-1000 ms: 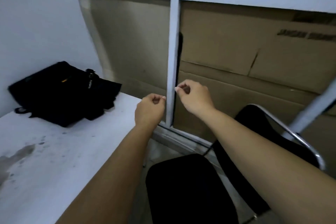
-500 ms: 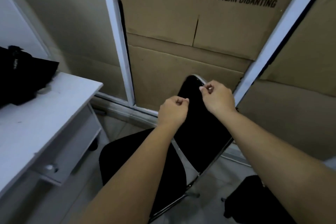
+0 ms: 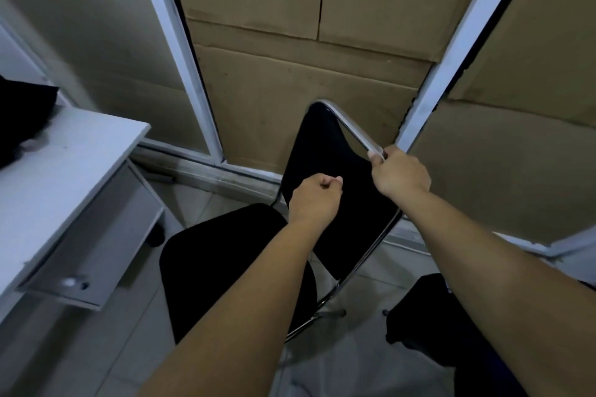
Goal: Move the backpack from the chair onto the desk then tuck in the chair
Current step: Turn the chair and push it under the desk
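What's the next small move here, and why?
Probably bring the left hand onto the chair back's frame, then push the chair toward the desk. The backpack already lies on the desk, the right hand grips the chrome top rail, and the left hand looks curled and empty.

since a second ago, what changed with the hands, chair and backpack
The right hand went from curled in the air to closing its fingers on the chair backrest's chrome rim. The left hand came down in front of the backrest, fisted; contact unclear. The backpack stays on the desk.
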